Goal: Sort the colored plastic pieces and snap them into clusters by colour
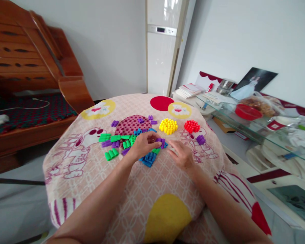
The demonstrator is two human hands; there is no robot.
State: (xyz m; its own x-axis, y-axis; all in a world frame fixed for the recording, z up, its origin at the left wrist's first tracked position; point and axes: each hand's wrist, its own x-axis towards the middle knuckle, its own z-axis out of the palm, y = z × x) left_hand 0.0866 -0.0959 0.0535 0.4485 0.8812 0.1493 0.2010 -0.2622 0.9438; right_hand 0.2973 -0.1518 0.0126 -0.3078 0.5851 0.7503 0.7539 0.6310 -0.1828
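Note:
Over the middle of the patterned tablecloth, my left hand [145,145] pinches a small purple plastic toy block [162,143] between thumb and fingers. Just right of it is my right hand [182,155], its fingers stretched out and apart with nothing visible in them. Blue blocks [148,159] lie beneath and beside my left hand, partly hidden by it. Green blocks [112,154] and more purple ones are scattered to the left. Farther back stand a yellow cluster of blocks [168,126] and a red cluster [192,126]. A small purple cluster [200,139] lies right of my right hand.
The round table carries a printed tablecloth [132,200]. On the right, a glass-topped cabinet [264,135] holds a red bowl [248,112], papers and bags. A wooden bench [71,84] stands at left, and a tall white appliance [161,57] behind the table.

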